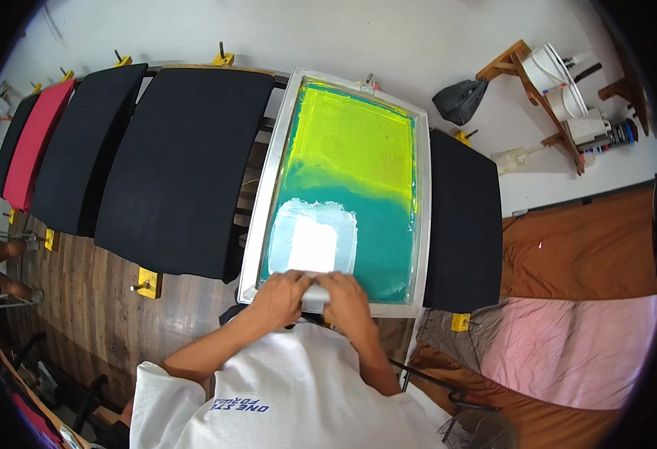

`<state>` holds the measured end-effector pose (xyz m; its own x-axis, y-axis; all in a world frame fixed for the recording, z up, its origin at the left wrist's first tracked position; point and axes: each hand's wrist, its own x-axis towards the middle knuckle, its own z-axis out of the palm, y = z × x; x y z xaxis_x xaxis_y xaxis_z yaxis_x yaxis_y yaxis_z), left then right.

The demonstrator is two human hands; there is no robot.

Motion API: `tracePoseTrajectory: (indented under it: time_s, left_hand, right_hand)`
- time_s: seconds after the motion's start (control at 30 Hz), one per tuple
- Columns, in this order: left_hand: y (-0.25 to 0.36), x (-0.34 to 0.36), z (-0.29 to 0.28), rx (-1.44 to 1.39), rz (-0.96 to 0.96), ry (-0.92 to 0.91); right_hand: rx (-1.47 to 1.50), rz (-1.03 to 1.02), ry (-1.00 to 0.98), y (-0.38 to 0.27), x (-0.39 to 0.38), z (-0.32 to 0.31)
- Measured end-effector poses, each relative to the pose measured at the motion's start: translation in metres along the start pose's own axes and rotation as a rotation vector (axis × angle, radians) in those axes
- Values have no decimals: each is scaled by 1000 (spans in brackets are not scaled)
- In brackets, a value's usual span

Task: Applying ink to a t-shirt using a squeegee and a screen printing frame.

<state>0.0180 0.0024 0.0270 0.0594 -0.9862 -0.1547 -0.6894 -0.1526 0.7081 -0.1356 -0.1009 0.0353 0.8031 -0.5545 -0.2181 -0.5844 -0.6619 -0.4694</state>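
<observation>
A screen printing frame with metal edges lies in front of me. Yellow-green ink covers the far part of its teal mesh. White ink forms a squarish patch on the near left part. At the frame's near end, my left hand and my right hand are closed side by side on a pale squeegee. Only a short stretch of it shows between my hands; its blade is hidden. My thumbs point toward each other.
Black fabric-covered boards stand in a row to the left, with a red one among them. Another black board adjoins the frame's right side. Yellow clamps jut from the boards' ends. A wall shelf holds white buckets at upper right.
</observation>
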Motion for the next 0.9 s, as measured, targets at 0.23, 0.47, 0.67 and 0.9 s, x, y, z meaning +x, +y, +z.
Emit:
tracePoseTrajectory:
  time_s: [0.23, 0.47, 0.67, 0.9]
  left_hand:
    - [-43, 69, -25, -21, 67, 219]
    - [-31, 24, -3, 11, 62, 125]
    - [-6, -10, 3, 54, 50, 47]
    - [-10, 73, -20, -44, 135, 95]
  right_hand:
    - [-166, -45, 66, 18, 93, -15]
    - [-64, -22, 70, 8, 38, 9]
    - [2, -1, -1, -3, -5, 10]
    - [-80, 44, 153, 29, 52, -23]
